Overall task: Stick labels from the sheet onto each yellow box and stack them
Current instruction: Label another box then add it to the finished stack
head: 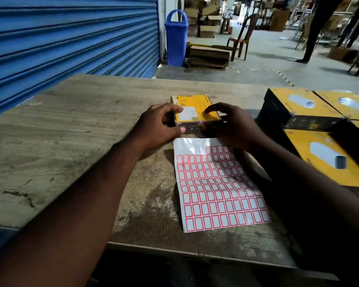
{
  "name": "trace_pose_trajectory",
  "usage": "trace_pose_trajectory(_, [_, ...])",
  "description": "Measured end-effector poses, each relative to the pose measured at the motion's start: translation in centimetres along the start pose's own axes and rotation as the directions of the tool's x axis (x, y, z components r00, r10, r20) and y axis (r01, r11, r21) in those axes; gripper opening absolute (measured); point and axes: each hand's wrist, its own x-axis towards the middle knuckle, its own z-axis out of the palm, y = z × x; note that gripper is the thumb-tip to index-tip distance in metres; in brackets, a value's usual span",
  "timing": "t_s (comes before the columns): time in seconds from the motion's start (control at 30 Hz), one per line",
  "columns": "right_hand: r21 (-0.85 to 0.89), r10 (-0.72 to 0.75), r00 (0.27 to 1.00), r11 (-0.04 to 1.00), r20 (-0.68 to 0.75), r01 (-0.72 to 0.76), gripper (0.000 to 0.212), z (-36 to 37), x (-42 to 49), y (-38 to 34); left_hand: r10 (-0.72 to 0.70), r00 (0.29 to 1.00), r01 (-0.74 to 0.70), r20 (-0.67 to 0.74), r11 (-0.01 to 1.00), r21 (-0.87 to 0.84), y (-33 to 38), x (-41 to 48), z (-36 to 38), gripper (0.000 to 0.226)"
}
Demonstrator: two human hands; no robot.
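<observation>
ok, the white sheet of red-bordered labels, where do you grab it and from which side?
Probably its near right corner, pinched from the right. The white sheet of red-bordered labels lies thin on the worn wooden table, but it ripples and its right edge looks slightly lifted, casting shadow, so a thumb could slip under.

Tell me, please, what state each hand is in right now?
Left hand: grips the box at its left edge.
Right hand: fingers rest on the box top; whether it grips cannot be told.
</observation>
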Motion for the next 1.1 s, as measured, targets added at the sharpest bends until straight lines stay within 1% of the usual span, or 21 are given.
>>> trace_pose_trajectory(0.07, [0.024,-0.021,0.999,0.999,-0.031,0.021,0.036,-0.1,-0.1,0.1,-0.04,0.999,0.042,0.025,0.998,-0.055,0.1,0.1,-0.1,0.044])
trace_pose_trajectory(0.13, [0.041,-0.041,0.996,0.998,-0.076,0.045,0.03,-0.1,-0.4,0.0,-0.036,0.999,0.035,-0.018,0.998,-0.053,0.2,0.4,-0.2,0.036])
trace_pose_trajectory(0.17, [0.081,-0.046,0.994,0.995,-0.1,0.054,0.03,-0.1,-0.4,-0.1,-0.024,0.998,0.021,-0.053,0.998,-0.057,0.4,0.5,-0.2,0.034])
trace_pose_trajectory(0.27, [0.3,-0.016,0.987,0.952,-0.159,0.064,0.035,0.0,-0.4,-0.3,-0.002,0.991,-0.015,-0.137,0.993,-0.121,1.1,0.9,-0.3,0.031])
trace_pose_trajectory(0.33, [0.361,-0.011,0.982,0.929,-0.189,0.08,0.038,0.1,-0.4,-0.6,-0.015,0.987,-0.011,-0.159,0.987,-0.162,1.9,0.9,-0.1,0.037])
trace_pose_trajectory(0.4, [0.34,-0.017,0.974,0.936,-0.224,0.094,0.038,0.3,-0.6,-1.1,-0.021,0.988,-0.004,-0.155,0.988,-0.157,2.5,0.6,0.2,0.046])
trace_pose_trajectory(0.43, [0.33,-0.019,0.97,0.939,-0.241,0.1,0.039,0.4,-0.7,-1.4,-0.014,0.987,-0.006,-0.159,0.992,-0.126,2.6,0.4,0.4,0.049])
trace_pose_trajectory(0.57, [0.325,-0.002,0.97,0.942,-0.245,0.084,0.042,0.6,-0.9,-1.8,0.054,0.966,-0.046,-0.254,0.998,0.038,2.8,-0.2,1.1,0.043])
trace_pose_trajectory(0.67, [0.317,-0.004,0.972,0.945,-0.236,0.081,0.042,0.5,-1.0,-1.9,0.075,0.95,-0.037,-0.304,0.991,0.129,3.1,-0.3,1.1,0.042])
trace_pose_trajectory(0.83, [0.299,-0.013,0.977,0.951,-0.213,0.078,0.039,0.5,-1.1,-2.1,0.055,0.95,-0.022,-0.308,0.994,0.108,3.4,-0.5,1.0,0.04])
trace_pose_trajectory(1.1, [0.28,0.0,0.971,0.957,-0.24,0.07,0.034,0.3,-1.1,-2.1,0.015,0.954,0.016,-0.3,0.995,0.1,3.5,-0.3,1.0,0.039])
